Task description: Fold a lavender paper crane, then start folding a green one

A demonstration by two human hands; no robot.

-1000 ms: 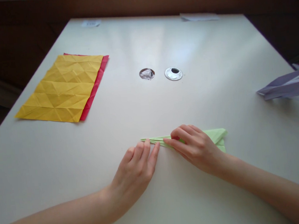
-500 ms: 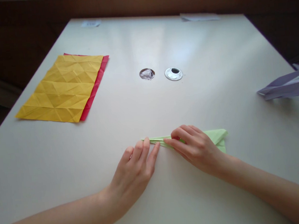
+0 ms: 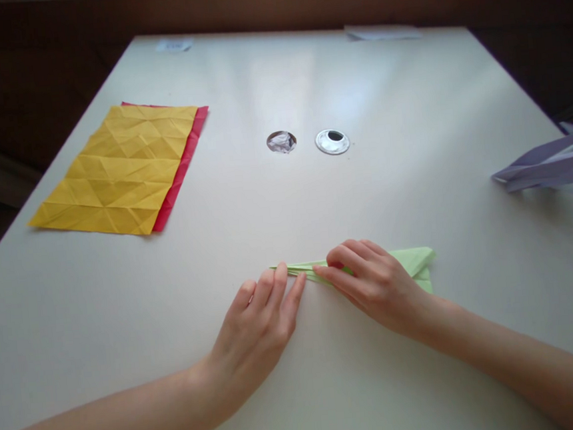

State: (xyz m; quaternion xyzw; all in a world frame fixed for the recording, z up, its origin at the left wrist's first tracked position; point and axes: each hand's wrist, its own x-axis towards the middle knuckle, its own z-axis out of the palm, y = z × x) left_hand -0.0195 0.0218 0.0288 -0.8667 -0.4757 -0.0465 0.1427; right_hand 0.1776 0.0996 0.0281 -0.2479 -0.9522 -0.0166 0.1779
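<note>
A light green folded paper (image 3: 418, 263) lies on the table in front of me, tapering to a narrow layered point on the left. At that pointed end, my left hand (image 3: 263, 321) rests its bent fingertips and thumb on the paper's edges. Farther right, my right hand (image 3: 373, 284) covers the middle of the paper, thumb and fingers closed on its folds. Its index fingertip touches the layers near the point. Part of the paper is hidden under this hand, while its wider end sticks out behind.
On the left, a creased yellow sheet (image 3: 122, 169) lies over a red sheet (image 3: 180, 174). Two round openings, one stuffed with crumpled material (image 3: 281, 142) and one with a metal ring (image 3: 331, 142), sit mid-table. A purple and white folded paper (image 3: 543, 162) stands at the right.
</note>
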